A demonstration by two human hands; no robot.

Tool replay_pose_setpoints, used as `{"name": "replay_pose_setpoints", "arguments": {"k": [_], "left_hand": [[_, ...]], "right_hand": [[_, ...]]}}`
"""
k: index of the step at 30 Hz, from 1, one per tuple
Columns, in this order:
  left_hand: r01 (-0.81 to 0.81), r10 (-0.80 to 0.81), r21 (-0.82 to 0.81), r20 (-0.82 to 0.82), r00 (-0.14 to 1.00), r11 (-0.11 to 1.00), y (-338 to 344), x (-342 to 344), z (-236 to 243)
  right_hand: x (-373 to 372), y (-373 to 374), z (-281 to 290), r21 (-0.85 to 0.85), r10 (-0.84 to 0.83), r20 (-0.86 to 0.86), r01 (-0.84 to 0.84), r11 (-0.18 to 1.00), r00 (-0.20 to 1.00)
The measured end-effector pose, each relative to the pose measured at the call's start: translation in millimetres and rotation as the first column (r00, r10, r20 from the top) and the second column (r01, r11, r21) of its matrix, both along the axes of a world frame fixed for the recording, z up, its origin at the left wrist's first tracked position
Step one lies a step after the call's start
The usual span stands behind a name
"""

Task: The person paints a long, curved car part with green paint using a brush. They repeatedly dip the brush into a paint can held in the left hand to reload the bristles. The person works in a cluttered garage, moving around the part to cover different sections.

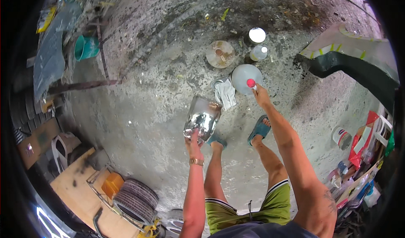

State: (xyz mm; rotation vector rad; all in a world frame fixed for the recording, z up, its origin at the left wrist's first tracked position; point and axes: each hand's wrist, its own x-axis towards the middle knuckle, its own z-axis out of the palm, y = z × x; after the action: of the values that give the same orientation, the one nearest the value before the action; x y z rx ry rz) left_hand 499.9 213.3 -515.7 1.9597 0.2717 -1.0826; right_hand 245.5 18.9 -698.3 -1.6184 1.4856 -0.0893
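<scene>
My left hand (194, 141) is closed around the near end of a shiny silver box-shaped container (203, 117), which is tilted above the floor. Its exact kind is not plain. Farther right, my right hand (260, 94) is closed at the red cap (251, 83) on a large translucent plastic jug (242, 74). The jug stands on the floor ahead of my feet. A crumpled white cloth (225, 93) lies between the silver container and the jug. Just beyond the jug are a small clear bottle with a white cap (258, 52) and a stained round plastic container (220, 54).
A white-topped can (257, 35) stands behind the bottle. On the far left are a green bucket (86, 48) and a grey sheet (50, 60). A large curved panel (354, 48) lies right. Tires (135, 201) and a wooden board (78, 181) sit near left; a white tub (341, 137) near right.
</scene>
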Motion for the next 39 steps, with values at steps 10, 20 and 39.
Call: {"name": "replay_pose_setpoints", "arguments": {"k": [10, 20, 39], "left_hand": [[0.008, -0.008, 0.003, -0.198, 0.98, 1.0, 10, -4, 47], [0.152, -0.155, -0.044, -0.095, 0.983, 0.987, -39, 37, 132], [-0.296, 0.294, -0.035, -0.052, 0.954, 0.955, -105, -48, 247]], "right_hand": [[-102, 91, 107, 0.211, -0.4, 0.042, 0.384, 0.899, 0.915], [-110, -128, 419, -0.269, -0.429, 0.378, 0.541, 0.797, 0.82], [-187, -513, 501, -0.462, -0.229, 0.165, 0.28, 0.841, 0.959]]}}
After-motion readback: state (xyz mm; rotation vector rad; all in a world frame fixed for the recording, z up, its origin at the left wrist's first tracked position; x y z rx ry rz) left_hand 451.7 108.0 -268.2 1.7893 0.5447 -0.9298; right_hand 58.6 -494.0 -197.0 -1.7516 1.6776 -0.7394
